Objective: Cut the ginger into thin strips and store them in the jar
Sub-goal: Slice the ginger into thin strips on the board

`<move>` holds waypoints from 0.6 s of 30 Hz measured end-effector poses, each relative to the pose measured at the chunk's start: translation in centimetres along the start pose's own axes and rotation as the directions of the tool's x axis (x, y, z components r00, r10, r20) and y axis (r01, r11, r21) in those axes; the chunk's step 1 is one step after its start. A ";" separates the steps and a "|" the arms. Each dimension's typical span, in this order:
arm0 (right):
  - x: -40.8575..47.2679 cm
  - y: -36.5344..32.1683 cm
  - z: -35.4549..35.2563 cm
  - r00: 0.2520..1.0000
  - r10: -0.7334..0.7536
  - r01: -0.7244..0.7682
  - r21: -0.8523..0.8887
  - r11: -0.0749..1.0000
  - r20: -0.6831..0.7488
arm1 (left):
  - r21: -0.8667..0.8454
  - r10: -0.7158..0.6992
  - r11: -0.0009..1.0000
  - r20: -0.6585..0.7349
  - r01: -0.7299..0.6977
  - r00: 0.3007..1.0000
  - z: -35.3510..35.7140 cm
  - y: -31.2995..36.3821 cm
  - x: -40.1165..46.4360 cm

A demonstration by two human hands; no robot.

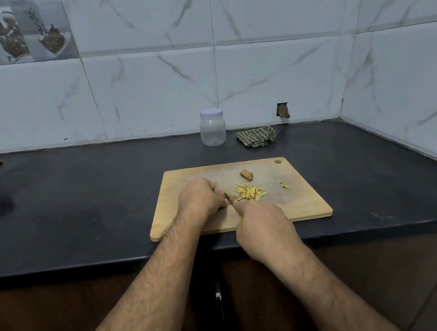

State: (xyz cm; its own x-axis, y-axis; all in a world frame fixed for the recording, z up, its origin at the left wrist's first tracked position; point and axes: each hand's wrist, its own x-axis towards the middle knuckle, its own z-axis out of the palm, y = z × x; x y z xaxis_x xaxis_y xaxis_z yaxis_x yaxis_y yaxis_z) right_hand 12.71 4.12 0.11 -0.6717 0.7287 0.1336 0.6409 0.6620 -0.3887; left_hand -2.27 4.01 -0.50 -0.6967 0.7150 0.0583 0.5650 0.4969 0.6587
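From the head camera, the left hand (200,196) is curled tight over a small piece of ginger near the middle of the cutting board (302,203), probably pinning it so the blade meets steady flesh. The right hand (263,229) is closed around a knife (229,199) handle at the board's near edge; only a little blade shows, pointing away toward the left hand. The cut strips (251,191) lie just right of the blade, their long axes running mostly left to right. An uncut knob (246,175) waits nearer the far edge. The lidded jar (212,129) stands beyond the board.
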 end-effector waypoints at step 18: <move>-0.8 0.9 -0.1 0.999 0.045 -0.045 0.022 0.999 0.001 | -0.015 -0.014 1.000 0.016 0.015 1.000 -0.1 -0.2 0.3</move>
State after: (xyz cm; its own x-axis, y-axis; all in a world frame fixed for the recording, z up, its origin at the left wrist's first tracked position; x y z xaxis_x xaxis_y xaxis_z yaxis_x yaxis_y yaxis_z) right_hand 13.88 4.20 -0.22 -0.6426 0.7576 0.1149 0.6622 0.6245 -0.4142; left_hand -2.67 4.07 -0.57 -0.6975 0.7156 0.0367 0.5479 0.4997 0.6709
